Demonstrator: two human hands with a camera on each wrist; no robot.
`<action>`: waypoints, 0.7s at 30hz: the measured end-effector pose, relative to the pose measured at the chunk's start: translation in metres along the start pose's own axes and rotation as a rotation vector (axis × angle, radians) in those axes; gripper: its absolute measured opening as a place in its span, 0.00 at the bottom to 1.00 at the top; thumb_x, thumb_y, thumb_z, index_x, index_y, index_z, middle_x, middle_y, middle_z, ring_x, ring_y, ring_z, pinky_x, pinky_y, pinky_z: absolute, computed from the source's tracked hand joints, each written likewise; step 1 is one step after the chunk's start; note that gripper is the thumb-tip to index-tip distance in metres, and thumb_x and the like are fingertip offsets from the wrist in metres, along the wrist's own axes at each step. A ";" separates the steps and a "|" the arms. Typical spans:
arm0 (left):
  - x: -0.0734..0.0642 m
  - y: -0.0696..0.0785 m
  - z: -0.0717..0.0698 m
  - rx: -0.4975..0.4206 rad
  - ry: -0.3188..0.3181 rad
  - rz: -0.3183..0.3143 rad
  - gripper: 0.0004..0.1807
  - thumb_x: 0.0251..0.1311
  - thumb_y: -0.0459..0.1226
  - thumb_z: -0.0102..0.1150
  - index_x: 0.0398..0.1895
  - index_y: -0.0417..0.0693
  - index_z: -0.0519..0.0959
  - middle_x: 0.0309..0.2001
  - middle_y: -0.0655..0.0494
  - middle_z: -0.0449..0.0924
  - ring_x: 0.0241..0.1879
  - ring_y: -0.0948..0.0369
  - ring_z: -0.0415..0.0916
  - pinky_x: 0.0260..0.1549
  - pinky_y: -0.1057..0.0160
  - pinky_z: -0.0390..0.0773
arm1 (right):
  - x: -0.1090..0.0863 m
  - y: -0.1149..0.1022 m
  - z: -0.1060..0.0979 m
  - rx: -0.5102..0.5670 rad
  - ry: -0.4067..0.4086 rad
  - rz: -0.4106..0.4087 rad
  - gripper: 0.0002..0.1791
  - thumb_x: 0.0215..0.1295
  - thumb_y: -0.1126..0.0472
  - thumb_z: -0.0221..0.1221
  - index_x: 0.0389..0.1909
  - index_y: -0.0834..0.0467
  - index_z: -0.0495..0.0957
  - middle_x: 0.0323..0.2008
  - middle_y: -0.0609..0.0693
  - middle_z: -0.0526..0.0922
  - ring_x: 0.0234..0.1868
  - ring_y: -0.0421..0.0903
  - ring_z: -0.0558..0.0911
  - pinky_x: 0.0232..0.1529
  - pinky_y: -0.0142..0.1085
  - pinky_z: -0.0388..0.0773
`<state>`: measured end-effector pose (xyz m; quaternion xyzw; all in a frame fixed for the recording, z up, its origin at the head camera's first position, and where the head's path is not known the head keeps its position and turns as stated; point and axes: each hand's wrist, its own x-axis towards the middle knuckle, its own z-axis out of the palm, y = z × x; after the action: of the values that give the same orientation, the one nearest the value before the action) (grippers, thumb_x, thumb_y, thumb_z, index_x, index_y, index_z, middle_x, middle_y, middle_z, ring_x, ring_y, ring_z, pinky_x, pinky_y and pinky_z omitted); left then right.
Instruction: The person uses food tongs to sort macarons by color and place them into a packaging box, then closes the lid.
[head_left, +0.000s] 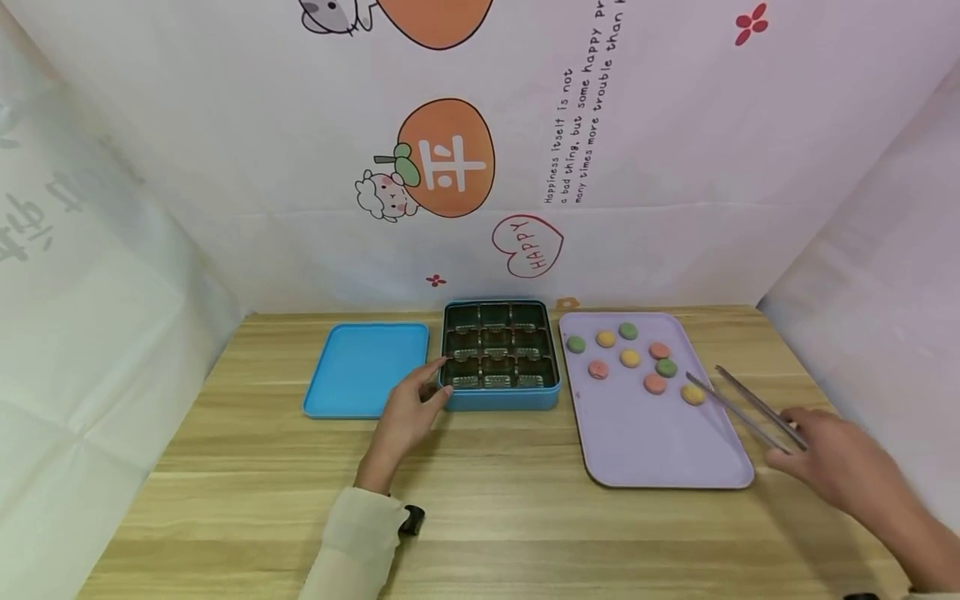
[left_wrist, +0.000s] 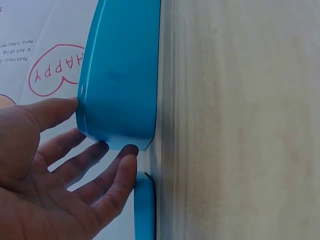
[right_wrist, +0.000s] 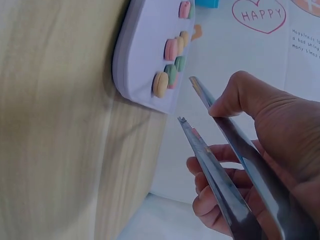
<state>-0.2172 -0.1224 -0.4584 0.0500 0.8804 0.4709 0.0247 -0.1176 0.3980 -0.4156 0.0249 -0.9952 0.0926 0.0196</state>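
Note:
My left hand (head_left: 408, 412) is at the front left corner of a blue box (head_left: 498, 401) with a clear divided plastic insert, its compartments bare. In the left wrist view, thumb and loosely spread fingers touch the box (left_wrist: 122, 75) at its corner. My right hand (head_left: 843, 458) holds metal tongs (head_left: 757, 403), their tips apart with nothing between them. The tongs reach over the right edge of a lilac tray (head_left: 660, 450), close to a yellow macaron (head_left: 693, 394). In the right wrist view, thumb and fingers grip the tongs (right_wrist: 240, 145) from both sides.
Several pink, green and yellow macarons lie scattered on the tray's far half, among them a pink one (head_left: 655, 383). A blue lid (head_left: 360, 371) lies flat left of the box. Behind the wooden table (head_left: 480, 517) hangs a printed white cloth (head_left: 645, 250).

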 end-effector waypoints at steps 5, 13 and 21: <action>-0.001 0.000 -0.001 -0.009 -0.003 -0.009 0.31 0.75 0.41 0.61 0.79 0.56 0.69 0.68 0.45 0.77 0.53 0.52 0.82 0.41 0.55 0.80 | -0.005 -0.006 0.004 0.004 0.003 -0.010 0.24 0.57 0.56 0.70 0.47 0.71 0.80 0.27 0.50 0.80 0.27 0.46 0.72 0.26 0.42 0.70; 0.001 0.000 -0.002 -0.015 -0.008 -0.015 0.31 0.75 0.40 0.61 0.79 0.54 0.69 0.75 0.43 0.70 0.47 0.54 0.81 0.36 0.59 0.76 | -0.010 -0.010 0.008 0.033 -0.033 -0.020 0.24 0.60 0.57 0.70 0.50 0.70 0.81 0.31 0.51 0.83 0.28 0.44 0.73 0.26 0.40 0.70; 0.002 0.001 0.000 -0.022 -0.010 -0.019 0.31 0.75 0.39 0.61 0.79 0.53 0.69 0.78 0.43 0.66 0.41 0.56 0.78 0.37 0.59 0.75 | -0.012 -0.009 0.014 0.026 -0.009 -0.045 0.22 0.60 0.58 0.71 0.48 0.69 0.82 0.32 0.52 0.84 0.29 0.44 0.74 0.27 0.41 0.72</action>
<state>-0.2186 -0.1211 -0.4574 0.0439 0.8755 0.4800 0.0343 -0.1059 0.3872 -0.4282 0.0482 -0.9931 0.1052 0.0167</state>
